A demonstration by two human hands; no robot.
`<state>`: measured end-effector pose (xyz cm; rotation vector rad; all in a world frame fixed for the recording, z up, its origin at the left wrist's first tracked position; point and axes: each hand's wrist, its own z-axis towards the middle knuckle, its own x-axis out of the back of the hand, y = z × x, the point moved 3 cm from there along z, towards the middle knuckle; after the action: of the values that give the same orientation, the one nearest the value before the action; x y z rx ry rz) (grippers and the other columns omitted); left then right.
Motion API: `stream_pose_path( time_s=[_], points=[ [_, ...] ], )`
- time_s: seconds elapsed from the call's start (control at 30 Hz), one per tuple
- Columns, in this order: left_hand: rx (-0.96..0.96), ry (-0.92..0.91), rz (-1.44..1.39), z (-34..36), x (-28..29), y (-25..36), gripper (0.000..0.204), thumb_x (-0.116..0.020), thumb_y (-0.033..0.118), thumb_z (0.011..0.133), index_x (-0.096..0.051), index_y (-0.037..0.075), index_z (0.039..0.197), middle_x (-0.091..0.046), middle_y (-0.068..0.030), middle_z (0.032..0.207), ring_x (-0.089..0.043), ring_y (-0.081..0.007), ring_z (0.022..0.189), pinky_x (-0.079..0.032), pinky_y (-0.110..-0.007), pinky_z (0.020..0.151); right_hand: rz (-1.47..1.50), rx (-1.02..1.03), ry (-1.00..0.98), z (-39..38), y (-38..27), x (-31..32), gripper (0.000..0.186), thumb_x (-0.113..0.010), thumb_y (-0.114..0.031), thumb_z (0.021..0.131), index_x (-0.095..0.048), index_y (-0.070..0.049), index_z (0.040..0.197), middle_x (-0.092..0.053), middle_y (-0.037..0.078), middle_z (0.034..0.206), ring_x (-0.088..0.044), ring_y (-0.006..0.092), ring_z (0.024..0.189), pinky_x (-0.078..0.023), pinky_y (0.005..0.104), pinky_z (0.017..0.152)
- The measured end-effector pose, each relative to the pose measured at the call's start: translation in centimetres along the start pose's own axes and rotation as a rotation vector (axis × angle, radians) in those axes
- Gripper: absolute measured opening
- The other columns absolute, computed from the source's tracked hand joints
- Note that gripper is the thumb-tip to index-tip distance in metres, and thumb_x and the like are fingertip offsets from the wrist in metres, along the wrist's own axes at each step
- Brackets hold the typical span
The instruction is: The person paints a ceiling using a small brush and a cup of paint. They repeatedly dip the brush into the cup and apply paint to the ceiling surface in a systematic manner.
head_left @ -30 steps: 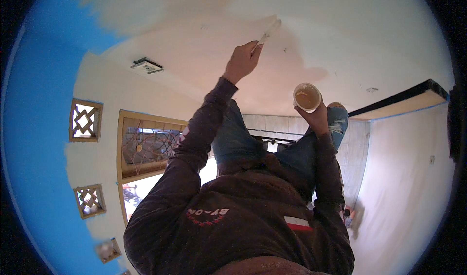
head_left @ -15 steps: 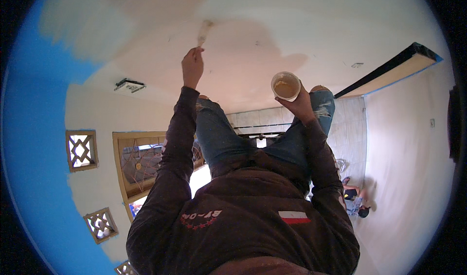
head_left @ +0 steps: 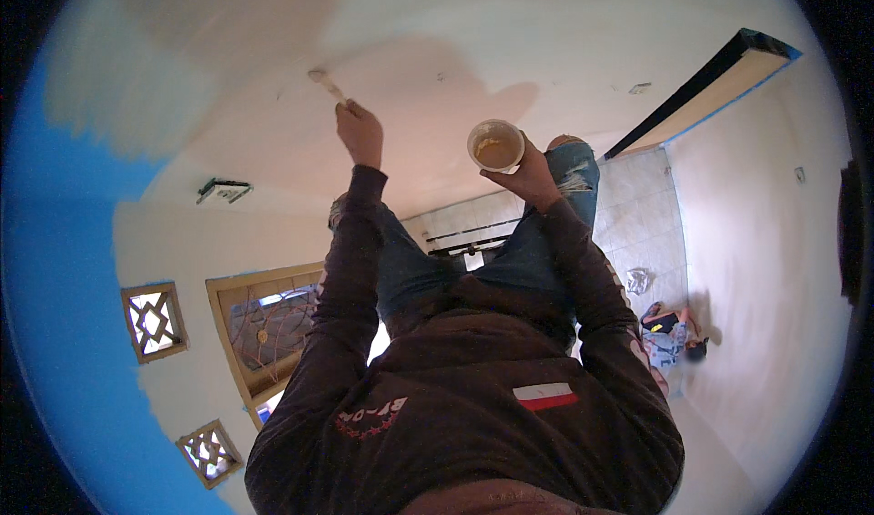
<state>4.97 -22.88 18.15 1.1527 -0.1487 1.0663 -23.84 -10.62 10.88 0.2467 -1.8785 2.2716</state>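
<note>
My left hand grips the handle of a paintbrush, its pale, paint-smeared head tilted up and to the left against the whitish wall. Wrapped around a round tub is my right hand, which holds it out over my right knee. Light beige paint lies inside the tub, with smears on its inner wall. Shadows fall over the wall around the brush. At far left, a bright blue painted area meets the whitish coat along a ragged edge.
Below my left hand, a fitting is set in the wall. A wooden-framed window and patterned vent blocks lie at left. At upper right juts a black-edged ledge. Another person is low down at right, near a clear bag.
The brush has swung from leaning up-right to leaning up-left, and my left hand has turned with it. The whole view has shifted slightly; my right hand still holds the tub.
</note>
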Motion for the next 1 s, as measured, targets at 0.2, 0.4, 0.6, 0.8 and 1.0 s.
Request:
stream_pose_path(
  time_s=[0.2,0.4,0.6,0.8,1.0],
  points=[
    [-0.098,-0.085,-0.094,-2.4,-4.8,7.3,0.025,-0.045,0.018,0.1,-0.051,-0.005,0.092,-0.061,-0.0316,0.082,-0.061,-0.0518,0.08,-0.047,-0.054,0.068,-0.005,-0.005,0.024,0.0,-1.5,0.6,0.073,-0.089,-0.022,0.072,-0.05,-0.004,0.131,-0.063,0.013,0.124,-0.062,0.0246,0.117,-0.051,0.038,0.098],
    [-0.19,-0.215,-0.164,-3.4,-7.5,12.6,0.027,-0.046,0.018,0.1,-0.054,-0.006,0.09,-0.062,-0.0296,0.078,-0.062,-0.0493,0.078,-0.047,-0.054,0.068,0.03,-0.032,0.097,0.1,-1.0,1.1,0.073,-0.089,-0.025,0.071,-0.051,-0.004,0.13,-0.064,0.014,0.121,-0.063,0.0252,0.115,-0.051,0.0378,0.096],
    [-0.461,-0.396,-0.277,-3.4,-6.9,16.0,0.026,-0.05,0.019,0.099,-0.062,-0.002,0.094,-0.064,-0.0268,0.082,-0.062,-0.0478,0.08,-0.049,-0.051,0.068,-0.04,-0.019,0.15,0.2,0.5,1.6,0.069,-0.089,-0.024,0.073,-0.052,-0.003,0.128,-0.065,0.013,0.121,-0.064,0.023,0.112,-0.051,0.0358,0.095],
    [-0.429,-0.522,-0.19,2.0,-6.1,8.7,0.03,-0.052,0.024,0.101,-0.068,0.001,0.111,-0.071,-0.0201,0.106,-0.068,-0.0325,0.098,-0.052,-0.039,0.086,-0.096,0.021,0.112,-0.1,-1.1,2.1,0.076,-0.09,-0.029,0.069,-0.052,-0.003,0.129,-0.064,0.017,0.121,-0.062,0.032,0.115,-0.05,0.0401,0.097],
    [-0.191,-0.423,-0.233,2.5,-2.0,1.1,0.034,-0.045,0.024,0.104,-0.067,-0.001,0.112,-0.058,-0.0041,0.077,-0.053,-0.0131,0.069,-0.045,-0.029,0.064,-0.1,-0.036,0.099,-0.1,0.6,1.6,0.087,-0.088,-0.037,0.069,-0.045,0.0,0.134,-0.061,0.024,0.116,-0.061,0.0393,0.112,-0.05,0.045,0.095]
  ],
)
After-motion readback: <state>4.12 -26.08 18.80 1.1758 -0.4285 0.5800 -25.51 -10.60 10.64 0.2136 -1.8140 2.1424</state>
